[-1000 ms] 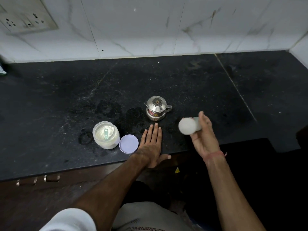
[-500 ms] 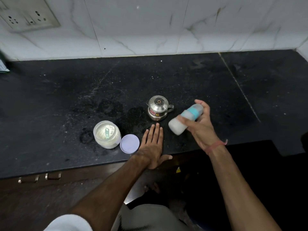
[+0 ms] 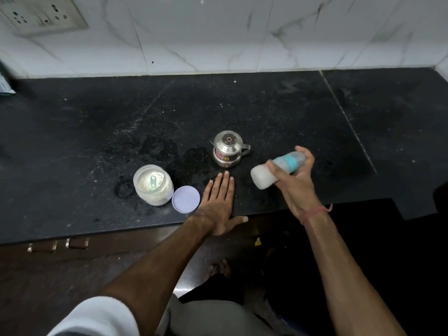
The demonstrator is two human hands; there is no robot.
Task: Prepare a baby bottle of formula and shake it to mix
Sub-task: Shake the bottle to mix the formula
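My right hand point(image 3: 294, 187) grips a baby bottle point(image 3: 263, 177) with a teal collar and milky white liquid inside, held tilted above the counter with its base toward me and its cap end pointing away to the right. My left hand point(image 3: 218, 202) rests flat, fingers straight, on the black counter point(image 3: 97, 132) near its front edge. An open jar of white formula powder point(image 3: 153, 185) with a pale green scoop in it stands left of that hand. Its lilac lid point(image 3: 185, 199) lies beside the jar.
A small lidded steel pot point(image 3: 229, 149) stands just beyond my left fingertips, left of the bottle. White marble tiles form the back wall, with a switch and socket plate point(image 3: 41, 14) at top left. Drawer handles point(image 3: 77, 243) sit below the counter edge.
The bottle swung from base-toward-camera to a tilted position and moved slightly right and away, blurred by motion. My left hand stayed flat on the counter.
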